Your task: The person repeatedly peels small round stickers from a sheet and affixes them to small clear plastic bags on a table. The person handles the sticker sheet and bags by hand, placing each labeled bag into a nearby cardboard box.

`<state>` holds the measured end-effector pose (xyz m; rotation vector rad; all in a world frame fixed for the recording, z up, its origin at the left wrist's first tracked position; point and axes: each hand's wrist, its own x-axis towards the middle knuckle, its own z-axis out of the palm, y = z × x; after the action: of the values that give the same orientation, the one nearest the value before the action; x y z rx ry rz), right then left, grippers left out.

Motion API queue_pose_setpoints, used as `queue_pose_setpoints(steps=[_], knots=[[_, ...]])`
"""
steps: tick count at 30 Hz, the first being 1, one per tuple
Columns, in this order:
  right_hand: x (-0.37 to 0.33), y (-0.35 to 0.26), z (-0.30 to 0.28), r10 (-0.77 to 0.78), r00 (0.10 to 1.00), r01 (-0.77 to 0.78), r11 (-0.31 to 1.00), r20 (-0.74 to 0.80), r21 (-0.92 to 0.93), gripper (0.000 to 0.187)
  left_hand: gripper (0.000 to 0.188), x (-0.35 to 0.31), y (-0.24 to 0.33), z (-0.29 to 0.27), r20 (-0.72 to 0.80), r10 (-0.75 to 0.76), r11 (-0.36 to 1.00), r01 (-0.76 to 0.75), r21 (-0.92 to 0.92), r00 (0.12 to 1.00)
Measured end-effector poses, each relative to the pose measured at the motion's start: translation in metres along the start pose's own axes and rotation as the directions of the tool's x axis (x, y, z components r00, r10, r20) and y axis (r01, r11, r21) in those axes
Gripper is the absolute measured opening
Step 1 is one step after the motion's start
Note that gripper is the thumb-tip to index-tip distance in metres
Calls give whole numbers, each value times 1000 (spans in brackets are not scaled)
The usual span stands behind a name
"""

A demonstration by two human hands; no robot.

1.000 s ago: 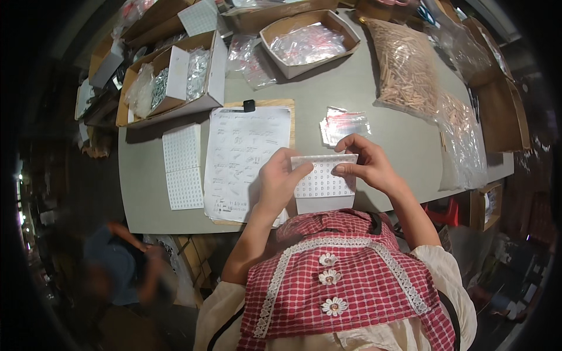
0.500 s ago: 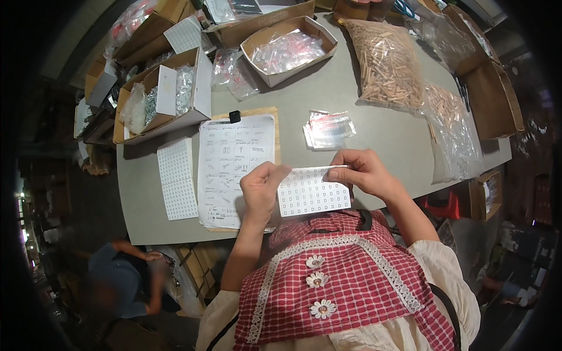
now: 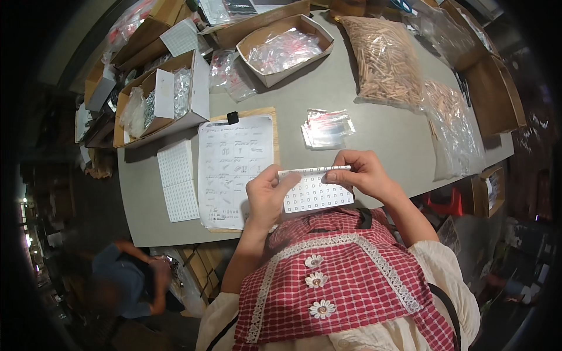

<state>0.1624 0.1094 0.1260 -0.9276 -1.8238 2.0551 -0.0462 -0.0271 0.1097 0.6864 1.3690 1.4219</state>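
At ten o'clock from the held sheet (image 3: 319, 196), a white box (image 3: 201, 89) of packed hardware stands on the worktop (image 3: 404, 146); at nine lies a second printed sheet (image 3: 178, 181), then a clipboard (image 3: 234, 167) with papers. The left hand (image 3: 264, 198) pinches the held sheet's left end, near the worktop's front edge. Small clear bags (image 3: 329, 130) lie at twelve. The right hand's (image 3: 364, 175) fingers pinch its upper right edge. At one o'clock lies a bag of wooden pegs (image 3: 383, 58).
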Motion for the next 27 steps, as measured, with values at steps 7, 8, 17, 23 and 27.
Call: queue_pose_setpoints(steps=[7, 8, 17, 23, 27], knots=[[1, 21, 17, -63, 982, 71, 997, -179, 34, 19, 14, 15, -3, 5, -15, 38, 996, -39, -83, 999], [2, 22, 18, -59, 983, 50, 997, -172, -55, 19, 13, 15, -5, 5, -24, 40, 997, -42, -71, 999], [19, 0, 12, -425, 904, 378, 736, 52, -562, 18, 11, 15, -17, 3, 32, 498, 662, -404, 632, 866], [23, 3, 17, -436, 897, 386, 700, 68, -601, 17, 9, 16, -21, 0, 59, 536, 595, -427, 681, 842], [26, 9, 20, -526, 846, 437, 586, 90, -683, 18, 10, 16, -29, -1, 14, 531, 627, -404, 666, 847]])
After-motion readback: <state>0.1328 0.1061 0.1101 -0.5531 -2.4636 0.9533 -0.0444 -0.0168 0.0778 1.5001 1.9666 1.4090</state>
